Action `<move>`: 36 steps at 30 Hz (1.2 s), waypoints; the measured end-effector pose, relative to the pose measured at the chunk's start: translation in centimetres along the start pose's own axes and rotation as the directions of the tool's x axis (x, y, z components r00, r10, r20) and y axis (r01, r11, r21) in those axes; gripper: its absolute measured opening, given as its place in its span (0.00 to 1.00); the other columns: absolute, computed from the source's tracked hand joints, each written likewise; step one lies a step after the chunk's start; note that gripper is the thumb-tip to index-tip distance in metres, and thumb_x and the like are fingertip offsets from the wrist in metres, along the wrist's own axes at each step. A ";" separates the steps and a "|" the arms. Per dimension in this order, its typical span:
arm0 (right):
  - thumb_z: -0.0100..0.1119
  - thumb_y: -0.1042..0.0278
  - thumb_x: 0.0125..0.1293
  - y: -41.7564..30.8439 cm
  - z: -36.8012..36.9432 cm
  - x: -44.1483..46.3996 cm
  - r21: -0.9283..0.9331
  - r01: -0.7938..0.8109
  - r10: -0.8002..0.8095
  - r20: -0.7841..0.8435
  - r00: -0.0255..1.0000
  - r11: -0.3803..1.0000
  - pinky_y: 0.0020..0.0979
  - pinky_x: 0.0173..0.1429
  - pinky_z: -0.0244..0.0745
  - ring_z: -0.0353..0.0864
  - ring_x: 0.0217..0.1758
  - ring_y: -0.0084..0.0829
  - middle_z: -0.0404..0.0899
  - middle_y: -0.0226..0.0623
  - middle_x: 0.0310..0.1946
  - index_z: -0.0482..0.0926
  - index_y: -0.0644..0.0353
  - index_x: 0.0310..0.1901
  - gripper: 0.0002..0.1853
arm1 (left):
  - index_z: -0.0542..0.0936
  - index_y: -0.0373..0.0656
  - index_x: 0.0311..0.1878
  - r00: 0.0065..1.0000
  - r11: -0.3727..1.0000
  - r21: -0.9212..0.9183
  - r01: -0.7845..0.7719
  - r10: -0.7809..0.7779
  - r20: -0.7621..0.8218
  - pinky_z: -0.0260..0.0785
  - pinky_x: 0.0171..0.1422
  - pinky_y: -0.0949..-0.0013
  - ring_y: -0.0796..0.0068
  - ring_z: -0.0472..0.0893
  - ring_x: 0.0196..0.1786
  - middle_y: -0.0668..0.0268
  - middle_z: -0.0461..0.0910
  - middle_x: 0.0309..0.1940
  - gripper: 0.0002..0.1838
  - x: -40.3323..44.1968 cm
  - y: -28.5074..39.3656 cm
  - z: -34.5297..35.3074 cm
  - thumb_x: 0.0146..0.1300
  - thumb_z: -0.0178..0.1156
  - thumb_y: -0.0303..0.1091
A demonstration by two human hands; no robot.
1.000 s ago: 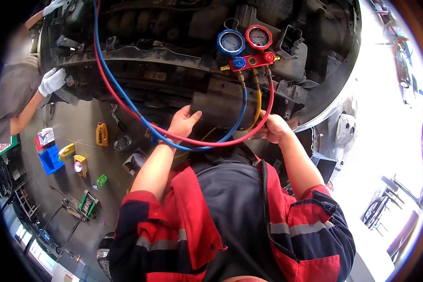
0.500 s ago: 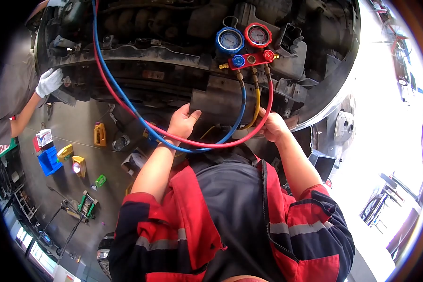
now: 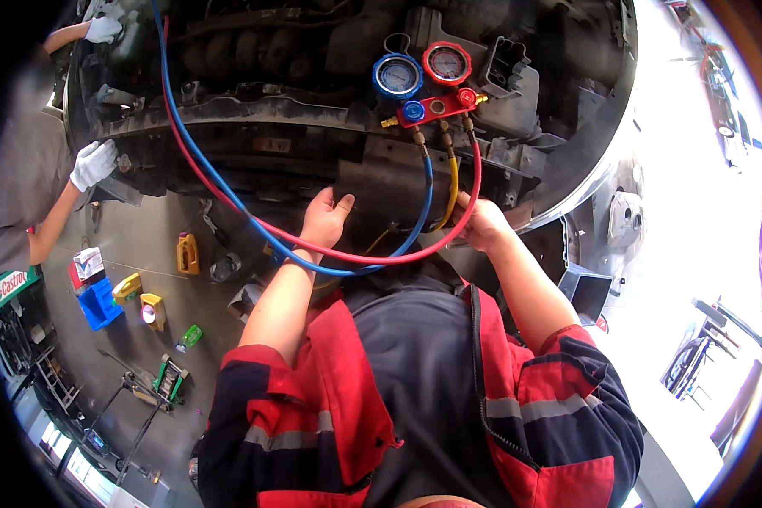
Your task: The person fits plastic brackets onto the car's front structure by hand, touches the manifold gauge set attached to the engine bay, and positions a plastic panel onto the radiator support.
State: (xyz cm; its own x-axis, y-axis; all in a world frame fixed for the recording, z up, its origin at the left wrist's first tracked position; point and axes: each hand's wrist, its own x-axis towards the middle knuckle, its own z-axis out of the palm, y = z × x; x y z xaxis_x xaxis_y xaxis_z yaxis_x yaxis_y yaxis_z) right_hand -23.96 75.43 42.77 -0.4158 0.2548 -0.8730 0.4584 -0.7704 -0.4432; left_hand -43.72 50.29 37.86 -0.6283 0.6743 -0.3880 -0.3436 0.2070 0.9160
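Note:
Both of my hands grip a dark, flat panel (image 3: 389, 188) at the front of the car's engine bay. My left hand (image 3: 326, 220) is closed on its left edge, thumb up. At the right edge, my right hand (image 3: 483, 223) is closed on the same panel, its fingertips partly hidden behind it and the hoses. Above the panel rests a red manifold gauge set (image 3: 438, 107) with a blue-rimmed and a red-rimmed dial. Its blue hose (image 3: 429, 190), yellow hose (image 3: 454, 182) and red hose (image 3: 372, 258) hang down; the blue and red ones loop across my left wrist.
A co-worker's white-gloved hand (image 3: 93, 164) touches the car's front at left; another gloved hand (image 3: 103, 30) is farther up. Yellow bottles (image 3: 188, 254), a blue bin (image 3: 100, 305) and a green floor jack (image 3: 171, 378) stand on the floor. A headlight-like part (image 3: 625, 218) sits at right.
The view has shifted slightly, so the car and gauges sit farther left. My hands stay on the panel. More of the co-worker's upper gloved hand now shows.

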 end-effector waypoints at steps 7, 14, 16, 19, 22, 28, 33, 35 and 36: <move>0.60 0.55 0.72 0.6 0.5 0.5 0.117 0.023 -0.023 -0.002 1.000 0.993 0.26 0.29 0.75 0.81 0.26 0.24 0.82 0.29 0.27 0.82 0.57 0.37 0.14 | 0.77 0.35 0.55 0.999 0.995 0.096 -0.037 0.037 0.003 0.69 0.56 0.73 0.80 0.77 0.47 0.68 0.83 0.46 0.16 -0.1 -0.2 0.0 0.73 0.60 0.37; 0.62 0.54 0.70 0.8 -0.1 0.7 0.079 0.070 -0.072 0.021 0.997 0.994 0.27 0.27 0.69 0.75 0.22 0.23 0.79 0.28 0.23 0.81 0.55 0.34 0.14 | 0.75 0.39 0.55 0.992 0.966 0.252 0.059 -0.027 -0.126 0.71 0.51 0.72 0.78 0.80 0.45 0.67 0.81 0.44 0.29 -0.5 -1.2 -0.2 0.67 0.64 0.56; 0.63 0.54 0.70 0.5 -0.2 0.5 0.075 0.096 -0.099 0.029 0.995 0.993 0.27 0.26 0.63 0.70 0.20 0.22 0.75 0.27 0.20 0.79 0.54 0.31 0.14 | 0.74 0.41 0.55 0.988 0.974 0.202 0.103 -0.076 -0.136 0.72 0.48 0.71 0.77 0.81 0.45 0.68 0.80 0.44 0.32 0.0 -3.5 -0.7 0.65 0.62 0.61; 0.64 0.53 0.69 -0.3 0.8 0.1 0.103 0.119 -0.122 0.020 0.992 0.987 0.27 0.25 0.57 0.64 0.18 0.21 0.68 0.24 0.17 0.76 0.52 0.26 0.17 | 0.72 0.42 0.55 0.980 0.989 0.026 0.143 -0.138 -0.141 0.73 0.45 0.70 0.74 0.82 0.46 0.68 0.81 0.45 0.33 -1.2 -1.5 0.2 0.65 0.60 0.64; 0.63 0.51 0.69 -1.2 1.0 -1.3 0.116 0.120 -0.122 0.012 0.992 0.986 0.27 0.25 0.57 0.62 0.18 0.21 0.64 0.23 0.17 0.70 0.51 0.23 0.20 | 0.74 0.42 0.54 0.967 0.972 0.072 0.225 -0.213 -0.143 0.73 0.46 0.69 0.74 0.82 0.48 0.65 0.83 0.47 0.28 -2.1 -2.8 -0.9 0.70 0.58 0.60; 0.56 0.62 0.70 -1.8 -1.1 -2.5 0.057 0.142 -0.144 0.034 0.989 0.988 0.24 0.26 0.61 0.65 0.22 0.19 0.68 0.24 0.24 0.75 0.54 0.37 0.07 | 0.79 0.39 0.49 0.905 0.822 0.384 0.421 -0.354 -0.235 0.72 0.43 0.65 0.73 0.81 0.39 0.62 0.84 0.39 0.17 -6.7 -8.0 -4.9 0.72 0.59 0.45; 0.53 0.69 0.68 -3.1 -2.2 -6.2 -0.028 0.236 -0.235 0.032 0.971 0.971 0.23 0.26 0.63 0.65 0.24 0.18 0.70 0.27 0.29 0.75 0.58 0.41 0.05 | 0.79 0.36 0.47 0.822 0.930 0.144 0.337 -0.217 -0.526 0.74 0.42 0.69 0.74 0.81 0.35 0.64 0.83 0.33 0.14 -12.7 -4.7 -6.3 0.73 0.56 0.39; 0.51 0.72 0.66 -4.1 -1.9 -7.2 -0.042 0.246 -0.240 0.106 0.965 0.968 0.23 0.27 0.63 0.65 0.24 0.18 0.71 0.28 0.29 0.75 0.58 0.40 0.04 | 0.78 0.43 0.40 0.770 0.975 0.055 0.214 -0.134 -0.624 0.69 0.33 0.75 0.79 0.78 0.29 0.71 0.81 0.29 0.10 -14.4 -0.3 -5.5 0.73 0.53 0.38; 0.51 0.73 0.66 -4.7 -1.3 -8.2 -0.055 0.253 -0.244 0.138 0.960 0.966 0.23 0.27 0.63 0.66 0.25 0.18 0.72 0.28 0.30 0.75 0.58 0.40 0.04 | 0.78 0.44 0.39 0.759 0.993 -0.072 0.090 -0.115 -0.641 0.66 0.31 0.78 0.83 0.75 0.28 0.72 0.79 0.28 0.10 -14.9 1.8 -4.8 0.75 0.52 0.38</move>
State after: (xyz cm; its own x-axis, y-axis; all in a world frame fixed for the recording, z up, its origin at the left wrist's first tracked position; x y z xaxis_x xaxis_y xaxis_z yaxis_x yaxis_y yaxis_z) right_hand -21.75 77.72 51.73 -0.6193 0.3516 -0.7021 0.3804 -0.6478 -0.6600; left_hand -38.31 37.23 44.80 -0.8847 0.0330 -0.4650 -0.4481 0.2149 0.8678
